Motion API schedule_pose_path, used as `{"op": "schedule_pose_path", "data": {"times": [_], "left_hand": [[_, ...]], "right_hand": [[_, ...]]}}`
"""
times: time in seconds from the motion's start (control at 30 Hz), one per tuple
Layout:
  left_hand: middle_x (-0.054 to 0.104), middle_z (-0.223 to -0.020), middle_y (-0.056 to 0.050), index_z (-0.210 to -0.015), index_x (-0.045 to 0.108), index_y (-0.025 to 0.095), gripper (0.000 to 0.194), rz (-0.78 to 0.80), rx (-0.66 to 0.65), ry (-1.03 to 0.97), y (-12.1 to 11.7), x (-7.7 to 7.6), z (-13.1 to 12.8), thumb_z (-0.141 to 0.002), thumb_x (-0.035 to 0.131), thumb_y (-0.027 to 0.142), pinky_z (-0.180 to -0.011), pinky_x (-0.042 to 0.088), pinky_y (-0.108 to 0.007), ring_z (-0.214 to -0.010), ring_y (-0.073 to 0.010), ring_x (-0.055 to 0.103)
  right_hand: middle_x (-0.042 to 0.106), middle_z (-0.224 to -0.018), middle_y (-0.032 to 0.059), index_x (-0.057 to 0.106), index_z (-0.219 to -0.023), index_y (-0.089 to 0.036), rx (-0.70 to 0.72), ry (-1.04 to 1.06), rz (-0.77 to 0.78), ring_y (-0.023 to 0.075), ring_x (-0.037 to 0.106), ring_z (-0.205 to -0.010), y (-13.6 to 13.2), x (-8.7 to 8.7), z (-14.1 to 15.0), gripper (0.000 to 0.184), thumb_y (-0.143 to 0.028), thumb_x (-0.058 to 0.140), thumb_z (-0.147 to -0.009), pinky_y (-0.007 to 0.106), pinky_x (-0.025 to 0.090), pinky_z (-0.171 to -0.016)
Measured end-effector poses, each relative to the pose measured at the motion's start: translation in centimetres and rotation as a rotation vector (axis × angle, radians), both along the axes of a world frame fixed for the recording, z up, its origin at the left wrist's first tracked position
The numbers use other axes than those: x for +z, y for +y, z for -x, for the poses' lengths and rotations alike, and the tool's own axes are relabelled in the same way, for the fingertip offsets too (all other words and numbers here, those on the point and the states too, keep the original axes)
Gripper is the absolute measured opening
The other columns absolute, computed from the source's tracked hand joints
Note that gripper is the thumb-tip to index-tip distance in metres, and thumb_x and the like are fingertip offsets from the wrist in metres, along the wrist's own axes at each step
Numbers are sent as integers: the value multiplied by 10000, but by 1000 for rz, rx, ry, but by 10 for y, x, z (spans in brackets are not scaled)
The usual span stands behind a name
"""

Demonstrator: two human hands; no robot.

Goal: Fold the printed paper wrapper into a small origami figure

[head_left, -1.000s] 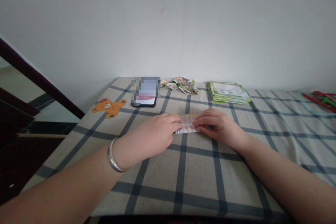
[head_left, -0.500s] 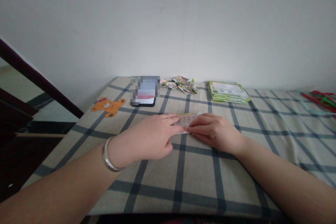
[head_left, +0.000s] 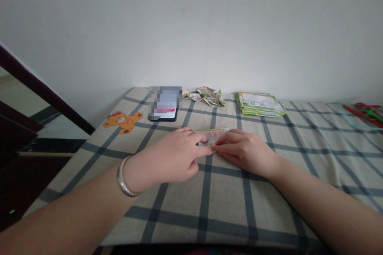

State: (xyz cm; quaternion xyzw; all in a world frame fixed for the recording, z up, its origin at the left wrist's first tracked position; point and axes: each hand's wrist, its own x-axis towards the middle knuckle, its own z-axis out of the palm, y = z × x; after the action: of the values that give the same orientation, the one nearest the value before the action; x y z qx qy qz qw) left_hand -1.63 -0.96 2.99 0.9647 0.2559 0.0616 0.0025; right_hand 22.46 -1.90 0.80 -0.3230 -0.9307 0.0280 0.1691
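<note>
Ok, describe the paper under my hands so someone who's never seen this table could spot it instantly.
Start at the checked tablecloth, then look between the left hand and right hand. The small paper there carries orange-and-white print. Unlike the green-edged stack and the angular paper shapes by the wall, it has both hands on it.
</note>
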Motion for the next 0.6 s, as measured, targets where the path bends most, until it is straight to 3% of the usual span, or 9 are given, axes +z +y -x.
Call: {"op": "schedule_pose_path", "data": {"times": [0.27,0.6], "left_hand": [[582,-1151,-68,-1095,643,262,326,71,43,2,-2,1,0,-816,504,166,-947,469,-424,-1063,-238,574],[589,-1101,-74,-990,635,225,214,8,25,33,-3,-2,-1,-807,542,164,-959,445,-452,-1070,-256,552]], "right_hand": [[709,-1020,50,710,-994,-188,54,45,31,177,644,-925,-3,-1,1,202,-191,516,-937,328,525,-834],[698,-972,64,695,-997,-192,30,-63,-58,190,639,-879,-3,1,5,225,-233,477,-960,330,531,-756]]}}
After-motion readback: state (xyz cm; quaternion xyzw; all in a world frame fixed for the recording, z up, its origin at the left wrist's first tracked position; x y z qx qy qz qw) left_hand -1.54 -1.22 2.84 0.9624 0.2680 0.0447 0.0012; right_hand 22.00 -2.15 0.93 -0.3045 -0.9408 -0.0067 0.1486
